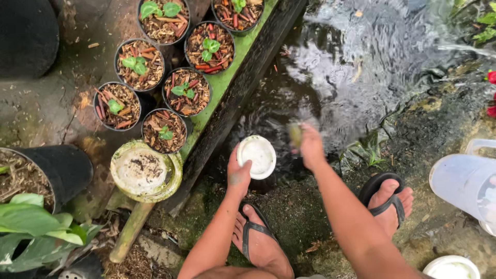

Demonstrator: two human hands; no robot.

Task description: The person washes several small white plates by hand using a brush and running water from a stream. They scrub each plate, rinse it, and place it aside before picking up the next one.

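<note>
The left hand [238,173] holds a round white plastic saucer [257,156] over the dark wet ground, thumb on its rim and the other fingers hidden under it. The right hand [310,144] is closed around a small blurred greenish-yellow scrubbing pad [295,134], just right of the saucer, near its upper edge.

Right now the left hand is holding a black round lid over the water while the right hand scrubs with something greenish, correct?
Not quite: the head view shows the round lid in the left hand is white, not black. The right hand does hold something greenish, blurred, over the water.
</note>
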